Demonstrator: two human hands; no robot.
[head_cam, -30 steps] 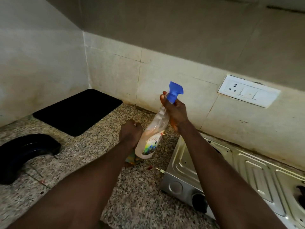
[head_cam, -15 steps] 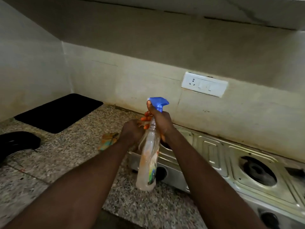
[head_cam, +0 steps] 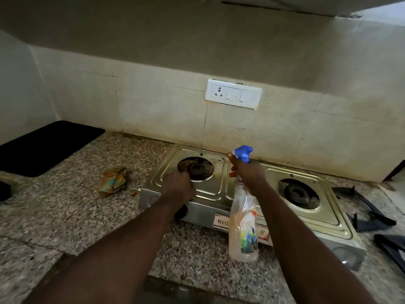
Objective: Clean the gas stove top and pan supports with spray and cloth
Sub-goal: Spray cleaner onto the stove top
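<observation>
A steel two-burner gas stove [head_cam: 209, 190] stands on the granite counter with both pan supports taken off. My right hand [head_cam: 246, 172] grips the neck of a clear spray bottle [head_cam: 243, 229] with a blue trigger head, held upright over the stove's middle. My left hand [head_cam: 178, 187] hovers curled over the stove top beside the left burner [head_cam: 195, 168], and nothing shows in it. A crumpled orange and green cloth [head_cam: 112, 181] lies on the counter to the left of the stove. The right burner [head_cam: 298, 193] is uncovered.
Black pan supports [head_cam: 370, 213] lie on the counter right of the stove. A black mat [head_cam: 46, 145] covers the far left corner. A white switch and socket plate [head_cam: 233, 93] is on the tiled wall behind the stove. A dark object [head_cam: 4, 189] sits at the left edge.
The view has swung right, bringing the whole stove in. My right hand carried the bottle from the counter's left to above the stove. My left hand left the cloth and moved over the stove.
</observation>
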